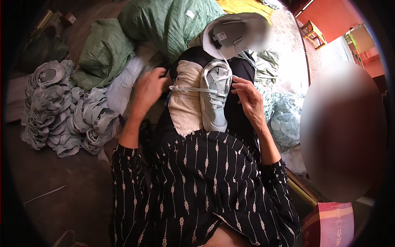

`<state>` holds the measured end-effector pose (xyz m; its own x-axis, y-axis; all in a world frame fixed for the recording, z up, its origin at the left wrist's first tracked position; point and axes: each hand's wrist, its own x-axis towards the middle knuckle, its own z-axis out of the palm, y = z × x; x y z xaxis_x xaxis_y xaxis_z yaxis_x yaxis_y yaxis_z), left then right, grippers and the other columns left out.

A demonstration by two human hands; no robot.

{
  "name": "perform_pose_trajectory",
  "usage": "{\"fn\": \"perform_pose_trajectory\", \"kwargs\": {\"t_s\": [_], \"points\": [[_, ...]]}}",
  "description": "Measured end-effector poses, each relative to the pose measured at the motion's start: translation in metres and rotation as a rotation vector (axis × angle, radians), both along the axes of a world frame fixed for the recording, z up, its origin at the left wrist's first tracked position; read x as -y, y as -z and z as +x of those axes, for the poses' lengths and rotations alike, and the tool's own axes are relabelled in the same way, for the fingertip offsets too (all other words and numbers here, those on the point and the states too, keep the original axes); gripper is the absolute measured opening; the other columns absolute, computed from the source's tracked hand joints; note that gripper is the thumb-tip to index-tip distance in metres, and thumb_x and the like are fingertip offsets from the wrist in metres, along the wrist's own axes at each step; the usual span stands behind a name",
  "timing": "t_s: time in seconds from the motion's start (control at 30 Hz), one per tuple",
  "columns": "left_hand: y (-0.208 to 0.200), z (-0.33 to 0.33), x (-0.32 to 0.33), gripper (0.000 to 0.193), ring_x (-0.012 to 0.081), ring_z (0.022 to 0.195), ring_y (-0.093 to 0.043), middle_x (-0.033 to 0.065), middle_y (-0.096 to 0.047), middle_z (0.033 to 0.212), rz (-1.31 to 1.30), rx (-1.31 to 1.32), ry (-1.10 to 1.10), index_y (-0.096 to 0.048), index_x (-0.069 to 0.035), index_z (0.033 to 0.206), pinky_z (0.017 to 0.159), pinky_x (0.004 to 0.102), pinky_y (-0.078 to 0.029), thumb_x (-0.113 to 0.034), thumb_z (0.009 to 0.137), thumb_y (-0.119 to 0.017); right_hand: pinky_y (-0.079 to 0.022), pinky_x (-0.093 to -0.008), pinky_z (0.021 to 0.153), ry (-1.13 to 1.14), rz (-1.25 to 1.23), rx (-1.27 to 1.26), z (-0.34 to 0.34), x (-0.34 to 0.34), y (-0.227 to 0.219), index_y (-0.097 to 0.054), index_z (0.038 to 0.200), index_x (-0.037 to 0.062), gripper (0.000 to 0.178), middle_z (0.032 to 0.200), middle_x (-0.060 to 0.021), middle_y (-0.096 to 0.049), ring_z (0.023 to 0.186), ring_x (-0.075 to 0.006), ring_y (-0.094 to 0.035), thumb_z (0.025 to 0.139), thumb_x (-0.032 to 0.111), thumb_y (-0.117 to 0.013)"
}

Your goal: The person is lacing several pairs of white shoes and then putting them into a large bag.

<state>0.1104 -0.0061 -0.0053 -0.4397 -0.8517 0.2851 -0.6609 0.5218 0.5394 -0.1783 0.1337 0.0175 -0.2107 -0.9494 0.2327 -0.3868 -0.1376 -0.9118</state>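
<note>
Shoe (pixel 215 101) lies on lap (pixel 238 113); right hand (pixel 249 97) beside it.

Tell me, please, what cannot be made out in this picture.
All in the head view:
Left hand: fine detail lost to blur.
Right hand: contact with lace too small to tell.
Far shoe: one end hidden by a blurred patch.
Pink box: partly cut off by the lower edge.

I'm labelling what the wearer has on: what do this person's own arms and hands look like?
Left hand and right hand are ungloved, forearms bare. The black sleeves end partway down the forearms, patterned with thin pale lines and small pale motifs.
</note>
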Motion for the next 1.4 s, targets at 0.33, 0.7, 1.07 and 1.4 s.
{"fn": "perform_pose_trajectory", "kwargs": {"t_s": [0.33,0.7,1.07,1.4], "points": [[-0.028,-0.066,-0.040,0.024,0.0269,0.068,-0.059,0.0078,-0.061,0.068,-0.053,0.073,0.322,-0.058,-0.007,0.082,0.067,0.0391,-0.039,-0.030,0.084,-0.060,-0.047,-0.0259,0.056,-0.231,0.224,-0.056,-0.012,0.038,-0.014,-0.055,0.117,0.0075,0.030,0.084,-0.0075,-0.063,0.058,-0.0132,-0.056,0.087,0.010,-0.054],[-0.037,-0.027,-0.009,0.013,0.0266,0.082,-0.061,0.0106,-0.063,0.084,0.319,0.119,0.063,-0.060,-0.003,0.088,0.069,0.0344,-0.046,-0.015,0.086,-0.054,-0.044,-0.0239,0.049,-0.341,0.212,-0.228,-0.014,0.059,-0.014,-0.047,0.127,0.0061,0.040,0.092,-0.0057,-0.059,0.057,-0.0088,-0.050,0.092,0.025,-0.052],[-0.040,-0.110,-0.035,0.035,0.0262,0.092,-0.062,0.0125,-0.065,0.097,0.238,-0.546,0.397,-0.048,-0.002,0.113,0.081,0.0356,-0.047,-0.011,0.082,-0.062,-0.046,-0.0212,0.065,-0.205,0.099,0.353,-0.006,0.036,-0.045,-0.043,0.133,0.0029,0.056,0.110,-0.0082,-0.060,0.075,-0.0114,-0.060,0.090,0.037,-0.055],[-0.144,-0.001,0.015,0.019,0.0140,0.068,-0.050,0.0043,-0.049,0.073,0.859,-1.653,0.779,-0.052,0.000,0.106,0.069,0.0301,-0.042,-0.009,0.090,-0.049,-0.046,-0.0267,0.084,-0.184,0.011,0.014,-0.031,0.050,-0.028,-0.056,0.117,0.0019,0.030,0.100,-0.0078,-0.065,0.091,-0.0134,-0.059,0.094,0.020,-0.049]]}}
